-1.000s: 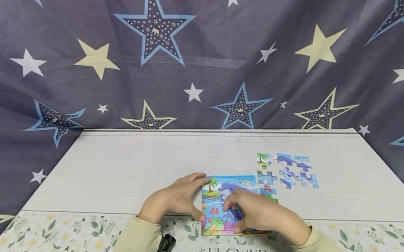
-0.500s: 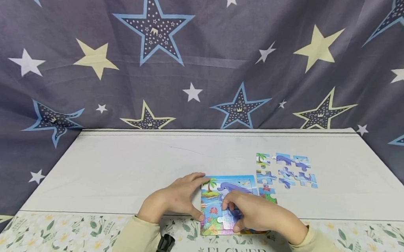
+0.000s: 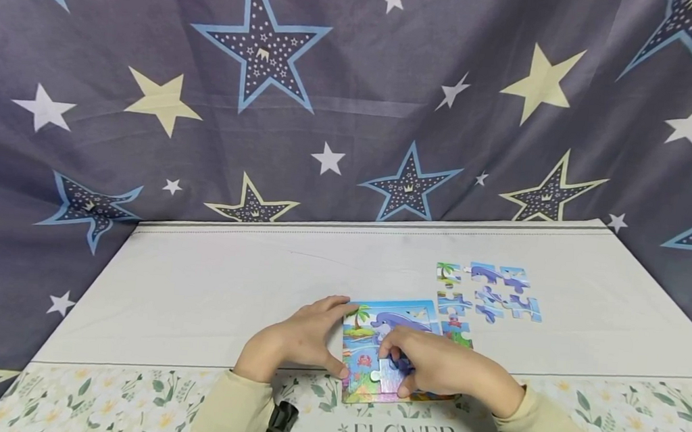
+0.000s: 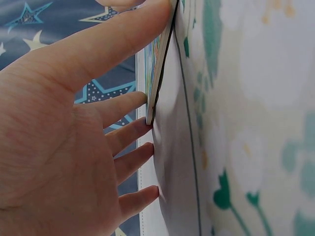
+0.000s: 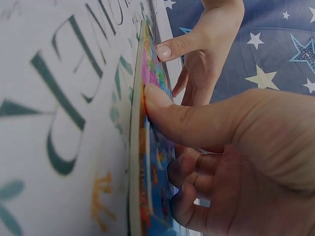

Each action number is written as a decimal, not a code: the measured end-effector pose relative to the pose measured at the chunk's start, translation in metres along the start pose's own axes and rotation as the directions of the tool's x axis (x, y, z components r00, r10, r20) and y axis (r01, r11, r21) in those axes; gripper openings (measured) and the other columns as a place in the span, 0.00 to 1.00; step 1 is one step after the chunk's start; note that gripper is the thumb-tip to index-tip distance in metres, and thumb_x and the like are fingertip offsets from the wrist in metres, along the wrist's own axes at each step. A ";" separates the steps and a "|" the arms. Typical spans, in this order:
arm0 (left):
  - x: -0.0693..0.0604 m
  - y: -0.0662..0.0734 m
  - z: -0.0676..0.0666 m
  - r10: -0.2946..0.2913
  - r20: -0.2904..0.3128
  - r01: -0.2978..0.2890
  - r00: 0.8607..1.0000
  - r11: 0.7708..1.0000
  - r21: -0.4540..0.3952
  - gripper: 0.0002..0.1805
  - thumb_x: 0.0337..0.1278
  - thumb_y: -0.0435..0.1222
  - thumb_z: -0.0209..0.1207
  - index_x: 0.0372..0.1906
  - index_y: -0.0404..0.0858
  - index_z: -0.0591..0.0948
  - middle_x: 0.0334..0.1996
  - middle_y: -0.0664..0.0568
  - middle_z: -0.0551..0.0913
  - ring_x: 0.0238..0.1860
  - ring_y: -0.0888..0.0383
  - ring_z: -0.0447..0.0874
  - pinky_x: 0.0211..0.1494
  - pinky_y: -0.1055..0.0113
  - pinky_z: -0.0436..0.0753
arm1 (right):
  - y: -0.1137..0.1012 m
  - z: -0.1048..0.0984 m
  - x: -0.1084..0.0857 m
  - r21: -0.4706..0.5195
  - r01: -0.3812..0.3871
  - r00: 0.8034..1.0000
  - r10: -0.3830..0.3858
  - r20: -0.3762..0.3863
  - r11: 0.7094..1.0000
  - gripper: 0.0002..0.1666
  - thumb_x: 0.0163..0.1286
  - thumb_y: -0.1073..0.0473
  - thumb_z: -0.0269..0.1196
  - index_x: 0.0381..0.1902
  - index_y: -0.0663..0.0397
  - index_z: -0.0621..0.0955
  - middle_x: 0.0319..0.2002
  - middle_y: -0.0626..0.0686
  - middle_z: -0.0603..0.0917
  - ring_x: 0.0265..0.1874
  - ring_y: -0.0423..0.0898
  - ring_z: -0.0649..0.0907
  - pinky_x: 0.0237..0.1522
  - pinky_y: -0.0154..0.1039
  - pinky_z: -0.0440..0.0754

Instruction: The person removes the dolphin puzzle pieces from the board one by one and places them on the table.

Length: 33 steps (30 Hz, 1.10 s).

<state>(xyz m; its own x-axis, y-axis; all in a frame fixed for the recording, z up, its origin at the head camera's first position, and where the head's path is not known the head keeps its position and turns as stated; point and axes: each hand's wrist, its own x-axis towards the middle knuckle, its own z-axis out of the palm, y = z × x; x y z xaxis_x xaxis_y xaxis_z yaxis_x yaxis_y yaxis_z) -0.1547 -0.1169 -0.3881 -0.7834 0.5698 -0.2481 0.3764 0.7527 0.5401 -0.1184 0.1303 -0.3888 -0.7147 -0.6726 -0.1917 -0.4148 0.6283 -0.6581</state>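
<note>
A dolphin jigsaw puzzle board lies at the table's front part, with a palm tree and crab on its left side. My left hand is spread along its left edge, thumb low and index finger near the top corner. In the left wrist view, its fingers are straight and the thumb touches the board's rim. My right hand pinches a puzzle piece at the board's lower middle, between thumb and curled fingers. That piece looks pale with glare, and its left tab shows. The hand hides the board's right part.
Several loose puzzle pieces lie in rows on the white tabletop, behind and right of the board. One piece with a crab sits close against the board's right edge. A starry curtain hangs behind the table. Floral cloth covers the front.
The piece under my right fingers has shifted and tilted slightly; its left tab and outline now stand out with glare. My left hand keeps its place on the board.
</note>
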 end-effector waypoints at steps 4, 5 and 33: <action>0.000 0.000 0.000 0.000 0.003 0.000 1.000 1.000 0.001 0.58 0.34 0.47 0.79 0.75 0.39 0.63 0.76 0.43 0.56 0.75 0.41 0.54 0.73 0.40 0.56 | 0.000 0.000 0.000 0.009 -0.001 1.000 0.001 0.008 1.000 0.24 0.56 0.61 0.74 0.49 0.48 0.77 0.38 0.44 0.72 0.31 0.39 0.71 0.33 0.36 0.71; 0.000 0.000 0.000 0.000 0.003 0.000 1.000 1.000 0.002 0.58 0.34 0.47 0.79 0.75 0.39 0.63 0.76 0.43 0.56 0.75 0.41 0.53 0.73 0.40 0.56 | 0.000 0.000 0.001 0.013 0.000 1.000 0.000 0.010 1.000 0.24 0.57 0.61 0.74 0.49 0.48 0.77 0.38 0.44 0.72 0.31 0.39 0.71 0.33 0.36 0.71; 0.002 -0.001 0.000 -0.006 0.002 0.006 1.000 1.000 0.025 0.59 0.34 0.49 0.79 0.76 0.40 0.63 0.76 0.45 0.56 0.75 0.41 0.54 0.73 0.41 0.56 | 0.007 -0.008 0.006 0.137 0.119 0.992 -0.124 0.025 0.983 0.13 0.67 0.66 0.66 0.47 0.47 0.81 0.31 0.43 0.76 0.21 0.36 0.68 0.27 0.31 0.70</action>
<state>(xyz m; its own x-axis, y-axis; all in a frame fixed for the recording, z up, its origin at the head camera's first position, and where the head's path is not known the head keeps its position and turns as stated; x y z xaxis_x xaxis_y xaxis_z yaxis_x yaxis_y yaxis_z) -0.1563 -0.1163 -0.3888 -0.7847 0.5659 -0.2529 0.3839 0.7640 0.5186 -0.1301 0.1340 -0.3884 -0.6434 -0.7550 -0.1268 -0.4163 0.4841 -0.7697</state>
